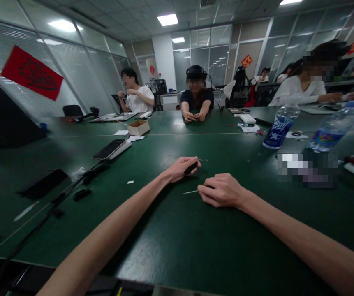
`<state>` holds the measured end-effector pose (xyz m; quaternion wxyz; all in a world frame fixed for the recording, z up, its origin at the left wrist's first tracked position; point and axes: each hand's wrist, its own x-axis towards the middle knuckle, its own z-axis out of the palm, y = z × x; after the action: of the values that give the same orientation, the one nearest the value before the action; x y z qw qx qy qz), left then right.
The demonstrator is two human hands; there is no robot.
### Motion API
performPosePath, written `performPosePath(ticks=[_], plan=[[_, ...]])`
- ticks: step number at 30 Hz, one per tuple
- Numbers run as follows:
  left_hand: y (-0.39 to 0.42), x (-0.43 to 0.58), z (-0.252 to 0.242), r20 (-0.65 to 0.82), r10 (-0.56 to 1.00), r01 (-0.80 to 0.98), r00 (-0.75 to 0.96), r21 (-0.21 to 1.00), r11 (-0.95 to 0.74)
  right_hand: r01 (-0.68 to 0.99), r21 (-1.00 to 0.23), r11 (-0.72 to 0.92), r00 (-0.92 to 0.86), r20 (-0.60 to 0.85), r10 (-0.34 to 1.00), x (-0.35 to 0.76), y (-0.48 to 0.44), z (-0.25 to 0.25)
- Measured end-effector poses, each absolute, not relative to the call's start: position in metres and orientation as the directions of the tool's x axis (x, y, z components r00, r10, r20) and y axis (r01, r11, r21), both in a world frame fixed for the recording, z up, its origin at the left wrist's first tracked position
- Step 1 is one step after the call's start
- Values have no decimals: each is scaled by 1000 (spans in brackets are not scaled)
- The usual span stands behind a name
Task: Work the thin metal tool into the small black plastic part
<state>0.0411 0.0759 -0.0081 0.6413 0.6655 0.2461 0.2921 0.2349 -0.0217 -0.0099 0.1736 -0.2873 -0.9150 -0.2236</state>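
My left hand point(180, 169) rests above the dark green table point(152, 242), its fingers closed on a small black object point(190, 167). A thin pale sliver point(203, 159) lies just beyond those fingertips, and I cannot tell whether it touches them. My right hand point(221, 190) is curled a short way to the right, close to the left hand. A thin white stick point(190, 191) pokes out leftward from under its fingers. The stick's hidden end lies inside the right hand's grip.
To the left lie a smartphone point(111, 149), black cables point(84, 181) and a small cardboard box point(138, 127). Two plastic water bottles point(280, 126) stand at the right. Seated people point(197, 92) work farther along the table.
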Motion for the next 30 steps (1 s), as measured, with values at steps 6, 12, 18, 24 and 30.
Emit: performPosePath(ticks=[6,12,18,24,30], plan=[[76,42,-7,57,706,-39,706,998,-41,820,154,551,-531,564,632,238,-13,-14],[77,43,-8,70,705,0,705,995,-99,925,45,378,-337,558,758,250,-4,-15],[76,43,-7,82,705,6,704,993,-122,921,28,388,-345,520,781,248,-5,-13],[75,43,-6,74,693,-14,718,996,-92,919,17,393,-345,517,784,249,-6,-13],[73,43,-5,52,690,-25,722,998,-50,921,28,389,-343,534,773,252,-6,-13]])
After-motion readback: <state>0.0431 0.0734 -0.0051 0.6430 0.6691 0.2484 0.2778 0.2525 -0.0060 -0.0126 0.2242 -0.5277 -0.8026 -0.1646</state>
